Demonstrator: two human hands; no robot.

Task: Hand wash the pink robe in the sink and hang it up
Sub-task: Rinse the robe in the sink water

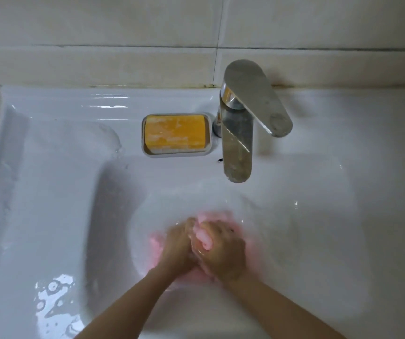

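I judge us mid-scrub: left hand (175, 244) and right hand (224, 254) clench the pink robe (206, 238) at 6 o'clock in the sink (50, 216); rinsing and hanging remain.

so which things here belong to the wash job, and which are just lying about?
In the job: pink robe, gripped by left hand and right hand; sink.
Lying about: yellow soap bar in its dish, faucet, both untouched.

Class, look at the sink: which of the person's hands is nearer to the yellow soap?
Left. The left hand grips the robe directly below the soap in the picture; the right hand grips it too, offset toward the tap's side.
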